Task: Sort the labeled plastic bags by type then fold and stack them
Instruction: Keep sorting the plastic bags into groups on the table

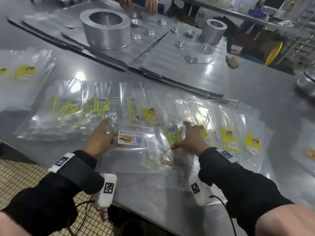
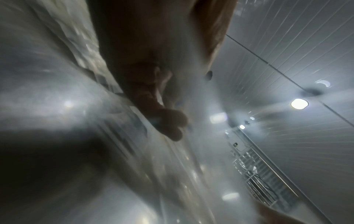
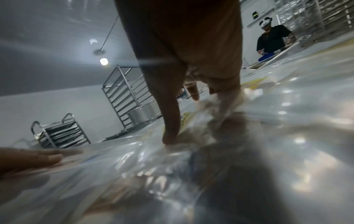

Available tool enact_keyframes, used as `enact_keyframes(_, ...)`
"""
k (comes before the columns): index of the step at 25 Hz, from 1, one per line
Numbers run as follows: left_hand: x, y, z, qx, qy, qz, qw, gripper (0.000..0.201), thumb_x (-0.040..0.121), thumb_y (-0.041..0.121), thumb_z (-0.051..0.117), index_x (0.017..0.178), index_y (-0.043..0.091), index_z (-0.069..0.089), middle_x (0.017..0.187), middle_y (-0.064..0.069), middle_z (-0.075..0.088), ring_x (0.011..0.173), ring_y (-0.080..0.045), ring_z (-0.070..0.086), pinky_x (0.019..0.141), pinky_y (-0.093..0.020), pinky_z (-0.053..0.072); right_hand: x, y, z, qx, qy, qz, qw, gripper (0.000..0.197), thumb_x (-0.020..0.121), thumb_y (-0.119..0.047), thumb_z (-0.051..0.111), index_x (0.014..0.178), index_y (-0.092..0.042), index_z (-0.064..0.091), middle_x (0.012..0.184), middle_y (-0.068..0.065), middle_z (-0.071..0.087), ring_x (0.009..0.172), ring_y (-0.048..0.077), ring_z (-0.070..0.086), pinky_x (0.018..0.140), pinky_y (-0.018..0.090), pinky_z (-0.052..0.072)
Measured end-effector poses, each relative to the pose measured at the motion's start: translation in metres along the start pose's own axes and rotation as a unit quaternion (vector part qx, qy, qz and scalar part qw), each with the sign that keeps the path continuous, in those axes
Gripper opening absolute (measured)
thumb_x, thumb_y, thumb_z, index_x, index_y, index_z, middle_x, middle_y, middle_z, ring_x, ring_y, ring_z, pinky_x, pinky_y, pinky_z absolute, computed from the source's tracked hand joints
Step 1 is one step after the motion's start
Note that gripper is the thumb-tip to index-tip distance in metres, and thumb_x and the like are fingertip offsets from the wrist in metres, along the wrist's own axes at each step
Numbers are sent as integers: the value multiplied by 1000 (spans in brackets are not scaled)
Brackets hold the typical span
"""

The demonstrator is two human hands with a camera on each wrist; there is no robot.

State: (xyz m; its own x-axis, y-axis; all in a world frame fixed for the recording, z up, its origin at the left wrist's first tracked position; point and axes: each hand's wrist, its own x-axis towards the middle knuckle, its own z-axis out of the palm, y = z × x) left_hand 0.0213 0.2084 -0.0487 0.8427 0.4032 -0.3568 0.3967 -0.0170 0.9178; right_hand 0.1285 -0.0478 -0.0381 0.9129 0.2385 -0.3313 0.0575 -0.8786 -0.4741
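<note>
Clear plastic bags with printed labels lie spread over a steel table [image 1: 255,99]. My left hand [image 1: 102,135] lies flat at the left edge of a bag with a white biscuit label [image 1: 131,138]. Its fingers are straight, and film lies over the fingertips [image 3: 47,156]. My right hand [image 1: 190,138] presses with spread, straight fingers [image 3: 170,128] on a green-labelled bag [image 1: 172,135]. Yellow-labelled bags [image 1: 228,140] fan out to its right. A pile of green-labelled bags [image 1: 66,106] lies to the left. The left wrist view is blurred and shows only my left hand [image 2: 143,75] over plastic.
At the far left lies another pile of bags [image 1: 23,70]. Behind stand a large round metal tin [image 1: 105,28], a smaller one [image 1: 213,31] and small cups on metal sheets [image 1: 170,65]. Another person's hands [image 1: 150,5] rest at the far edge. Tray racks [image 3: 122,94] stand beyond.
</note>
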Motion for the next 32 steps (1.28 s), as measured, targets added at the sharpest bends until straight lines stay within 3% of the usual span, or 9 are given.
enact_keyframes(2, 0, 0, 3, -13, -4, 7, 1000, 60, 94, 3, 49, 147, 16, 24, 112, -29, 60, 75, -20, 61, 64, -32, 50, 2, 1, -2, 45, 5, -12, 999, 99, 67, -11, 83, 146, -20, 23, 135, 16, 35, 114, 30, 48, 86, 28, 39)
enact_keyframes(8, -1, 7, -3, -44, -36, 11, 998, 62, 96, 1, 45, 149, 14, 15, 97, 4, 67, 89, -25, 65, 81, -42, 50, 6, 12, -16, 139, 73, -52, 986, 49, 79, 7, 61, 125, -10, 56, 123, 8, 51, 91, 19, 51, 55, 18, 45)
enact_keyframes(13, -5, 6, 2, -62, -44, -8, 997, 64, 96, 0, 44, 150, 16, 12, 96, 2, 66, 81, -21, 67, 69, -32, 54, 11, 17, -18, 124, 59, -47, 989, 53, 85, 9, 51, 135, -7, 47, 131, 11, 44, 114, 31, 52, 79, 26, 46)
enact_keyframes(16, -10, 8, 19, -39, -38, 2, 999, 63, 95, 0, 46, 149, 8, 15, 102, -4, 63, 79, -20, 63, 58, -21, 53, 12, 19, -24, 198, 112, -36, 973, 53, 83, 12, 48, 133, -8, 48, 127, 7, 44, 105, 31, 56, 60, 28, 53)
enact_keyframes(18, -14, 18, 33, 10, -29, -2, 1000, 61, 95, 4, 49, 148, 5, 19, 121, -12, 57, 92, -26, 60, 76, -29, 54, 13, 15, -37, 234, 166, -57, 956, 53, 82, 13, 45, 131, -8, 50, 127, 8, 43, 97, 32, 56, 47, 26, 50)
enact_keyframes(21, -18, 36, 47, 80, -53, -23, 995, 55, 96, 11, 49, 145, 1, 26, 141, -15, 41, 115, -31, 51, 101, -47, 43, 15, 1, -56, 321, 210, -84, 919, 52, 83, 13, 45, 130, -8, 51, 119, 1, 41, 76, 24, 56, 49, 26, 50)
enact_keyframes(25, -23, 52, 55, 222, 41, 56, 972, 52, 99, 30, 44, 144, 8, 32, 153, -12, 24, 141, -26, 24, 115, -35, 21, 14, -23, -53, 442, 128, -121, 880, 54, 85, 14, 48, 132, -12, 47, 116, 12, 53, 72, 16, 60, 47, 18, 48)
enact_keyframes(28, -24, 60, 53, 44, 59, 112, 991, 49, 97, 31, 47, 143, 19, 35, 146, -4, 36, 132, -22, 38, 107, -28, 30, 6, -48, -27, 460, 28, -152, 875, 54, 88, 13, 48, 136, -10, 43, 101, 0, 59, 75, 15, 61, 53, 19, 51)
enact_keyframes(32, -14, 62, 36, -78, -3, 92, 993, 61, 93, 6, 54, 145, 28, 29, 132, -11, 45, 109, -22, 55, 80, -27, 52, 3, -83, 10, 442, -53, -205, 872, 54, 89, 9, 50, 137, -14, 41, 122, -2, 53, 76, 14, 61, 60, 21, 54)
